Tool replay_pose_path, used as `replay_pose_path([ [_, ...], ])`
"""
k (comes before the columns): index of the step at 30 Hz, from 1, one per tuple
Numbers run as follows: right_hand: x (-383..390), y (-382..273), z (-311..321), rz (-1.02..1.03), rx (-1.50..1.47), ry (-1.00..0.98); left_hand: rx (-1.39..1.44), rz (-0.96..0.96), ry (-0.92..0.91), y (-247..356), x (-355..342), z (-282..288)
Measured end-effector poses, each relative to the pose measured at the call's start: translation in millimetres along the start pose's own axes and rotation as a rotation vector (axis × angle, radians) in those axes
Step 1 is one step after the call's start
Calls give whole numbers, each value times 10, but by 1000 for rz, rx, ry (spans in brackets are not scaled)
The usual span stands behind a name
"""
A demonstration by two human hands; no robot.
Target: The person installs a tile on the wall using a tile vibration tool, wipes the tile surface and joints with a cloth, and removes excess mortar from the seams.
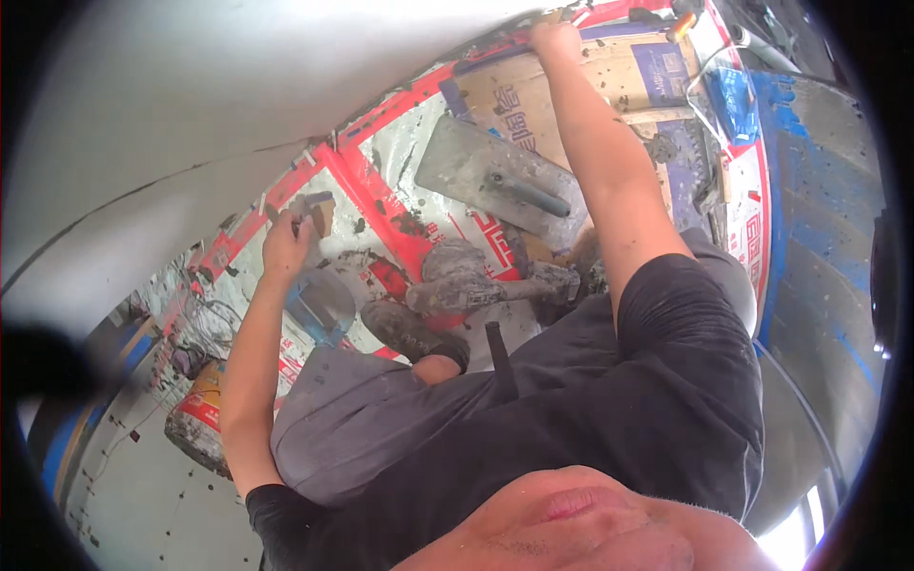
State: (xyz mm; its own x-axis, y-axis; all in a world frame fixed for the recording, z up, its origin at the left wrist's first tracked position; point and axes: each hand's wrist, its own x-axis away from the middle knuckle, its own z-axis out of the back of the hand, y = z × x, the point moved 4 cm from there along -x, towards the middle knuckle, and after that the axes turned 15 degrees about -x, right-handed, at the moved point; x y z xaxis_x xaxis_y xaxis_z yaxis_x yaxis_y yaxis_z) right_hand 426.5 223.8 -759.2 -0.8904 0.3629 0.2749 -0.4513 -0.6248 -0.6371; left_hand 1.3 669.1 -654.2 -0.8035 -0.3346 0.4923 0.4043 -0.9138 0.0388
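Tan and purple, a flat scrap (324, 217) lies just right of your left hand (288, 246), the nearer one. I cannot tell what either grip holds; your right hand (558, 40) is by the white wall (238, 86)

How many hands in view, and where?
2. The left hand is at left of centre, beside the white wall; the right hand is at the top, by the far edge of the cardboard. No other hand shows.
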Motion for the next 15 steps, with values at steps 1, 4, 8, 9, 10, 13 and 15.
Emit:
replay_pose_path([
  [1,-121,131,19,-4,0,16,2,-16,3,-4,-14,1],
  [4,-144,152,-123,93,99,-4,40,-25,51,-188,30,-67],
  [8,404,-70,-249,87,-25,15,87,30,61,-428,94,-116],
  [9,480,-86,-271,91,3,5,94,35,68,-447,85,-97],
  [10,533,-106,-268,95,5,5,98,35,69,-457,79,-90],
  [13,660,-211,-230,129,47,46,100,39,133,-503,90,-71],
  [15,636,-205,-120,96,-129,113,142,13,179,-535,128,-60],
])
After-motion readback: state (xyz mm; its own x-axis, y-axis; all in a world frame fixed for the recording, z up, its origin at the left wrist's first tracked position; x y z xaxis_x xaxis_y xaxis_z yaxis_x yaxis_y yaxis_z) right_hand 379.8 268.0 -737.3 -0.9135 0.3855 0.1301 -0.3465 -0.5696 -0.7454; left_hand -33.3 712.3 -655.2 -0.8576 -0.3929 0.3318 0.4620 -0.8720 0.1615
